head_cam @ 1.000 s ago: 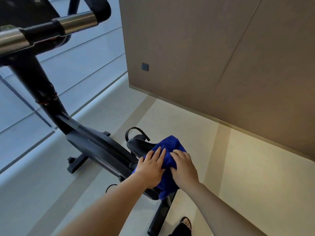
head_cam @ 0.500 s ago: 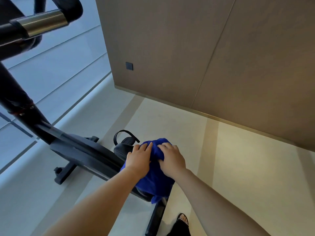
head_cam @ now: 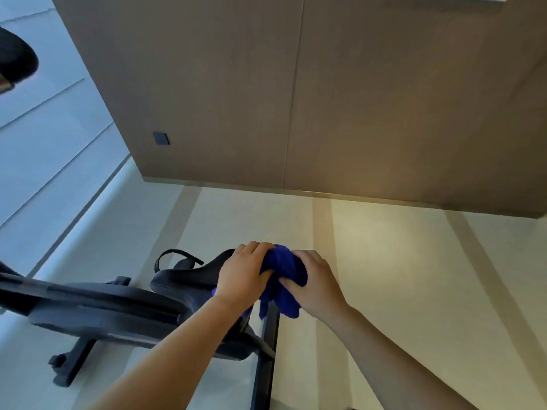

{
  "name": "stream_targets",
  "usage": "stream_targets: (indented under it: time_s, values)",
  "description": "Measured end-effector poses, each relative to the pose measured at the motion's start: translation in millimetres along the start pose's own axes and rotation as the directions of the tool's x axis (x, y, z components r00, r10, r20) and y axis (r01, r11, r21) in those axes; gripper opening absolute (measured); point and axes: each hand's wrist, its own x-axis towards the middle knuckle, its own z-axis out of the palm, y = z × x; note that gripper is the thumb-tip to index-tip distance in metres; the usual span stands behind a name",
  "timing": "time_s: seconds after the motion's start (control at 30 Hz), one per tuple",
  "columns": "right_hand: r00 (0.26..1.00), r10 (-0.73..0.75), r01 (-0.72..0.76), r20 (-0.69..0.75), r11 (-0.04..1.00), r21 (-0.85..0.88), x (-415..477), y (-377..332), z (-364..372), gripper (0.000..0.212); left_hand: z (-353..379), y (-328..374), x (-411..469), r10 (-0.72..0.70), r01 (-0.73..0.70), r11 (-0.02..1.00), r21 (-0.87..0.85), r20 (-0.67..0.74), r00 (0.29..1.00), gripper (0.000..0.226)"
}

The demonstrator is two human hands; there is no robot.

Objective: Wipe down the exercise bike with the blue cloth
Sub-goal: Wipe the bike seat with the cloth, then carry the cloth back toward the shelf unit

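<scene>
Head view, and your left hand (head_cam: 243, 275) is clamped over the near side of the blue cloth (head_cam: 282, 279), thumb pressed into the fold, fingers curled over the top. Your right hand (head_cam: 315, 281) grips the other side of it, fingers wrapped round, so the cloth sits bunched between the two hands with a loose tail drooping below them. It's right at the rear end of the saddle (head_cam: 189, 278), but your hands cover the spot, so you can't tell whether the cloth actually presses on the saddle there.

Out from the hands, the exercise bike (head_cam: 112, 312) stretches away to the left: dark saddle, a strap loop (head_cam: 174, 255) poking up behind it, a dark body below that's smeared with blur. Your left forearm hides part of the frame. The seat post (head_cam: 266, 350) drops out of the bottom edge. A foot bar (head_cam: 74, 362) rests on the pale floor (head_cam: 384, 276). Top left, only a dark rounded tip of the handlebar (head_cam: 14, 62) shows; the rest is cut off. The brown wall (head_cam: 325, 99) carries a small dark square plate (head_cam: 160, 138), too small to identify.
</scene>
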Motion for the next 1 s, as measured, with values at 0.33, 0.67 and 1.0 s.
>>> stream_targets:
  time_s: [0.33, 0.67, 1.0]
  values:
    - [0.933, 0.104, -0.035, -0.345, 0.979, 0.201, -67, 72, -131, 0.064, 44, 187, 37, 0.064, -0.062, 0.975, -0.214, 0.001, 0.998, 0.036]
    - [0.746, 0.329, -0.222, -0.579, 0.942, 0.250, -229, 260, -364, 0.033, 182, 492, 45, 0.516, -0.361, 0.830, -0.425, 0.340, 0.786, 0.050]
    - [0.412, 0.441, -0.383, -0.798, 0.878, 0.288, -401, 390, -523, 0.048, 313, 737, 20, 0.775, -0.539, 0.631, -0.558, 0.483, 0.407, 0.043]
